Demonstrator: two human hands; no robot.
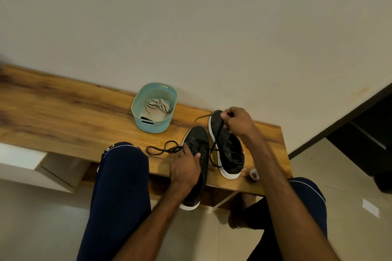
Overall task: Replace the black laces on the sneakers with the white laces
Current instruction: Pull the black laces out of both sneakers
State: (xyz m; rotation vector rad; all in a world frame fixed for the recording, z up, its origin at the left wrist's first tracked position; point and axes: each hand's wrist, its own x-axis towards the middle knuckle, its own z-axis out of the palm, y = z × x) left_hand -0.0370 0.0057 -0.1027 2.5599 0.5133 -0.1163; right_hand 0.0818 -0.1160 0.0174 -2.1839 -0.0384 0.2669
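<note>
Black lace (169,150) runs taut from the near sneaker (196,137) up to the right hand (236,122), which pinches it in its fingertips above the far sneaker (228,148). The lace's other end lies looped on the bench (84,125), just beside the left hand (186,168). That hand grips the near sneaker's upper, fingers curled by the eyelets, and steadies it where its heel overhangs the bench's edge. The sneakers sit side by side. The step, I judge, is stripping the black lace. Whether the far sneaker has any lace left I cannot tell. The next move calls for drawing the lace clear of the last eyelets, then reaching to the basket (135,105) further back on the bench, where the white laces (159,105) lie.
</note>
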